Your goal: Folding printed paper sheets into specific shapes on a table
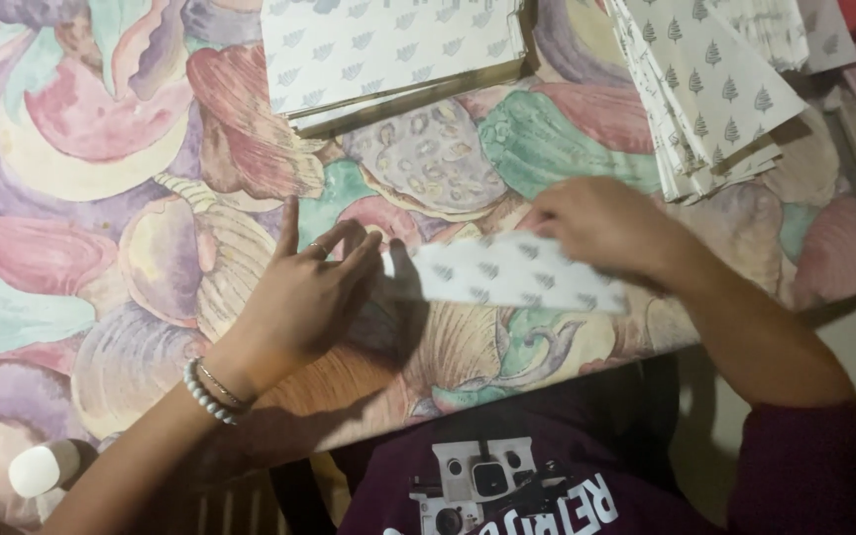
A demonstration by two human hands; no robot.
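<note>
Right hand [601,226] pinches the patterned paper sheet [507,272] mid-frame; left hand [304,292] lies flat, open. I judge it light, floppy; grip edges.

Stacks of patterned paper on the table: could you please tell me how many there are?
2. One stack of leaf-print sheets lies at top centre; one stack of tree-print sheets lies at top right. Others may sit beyond the frame.
</note>
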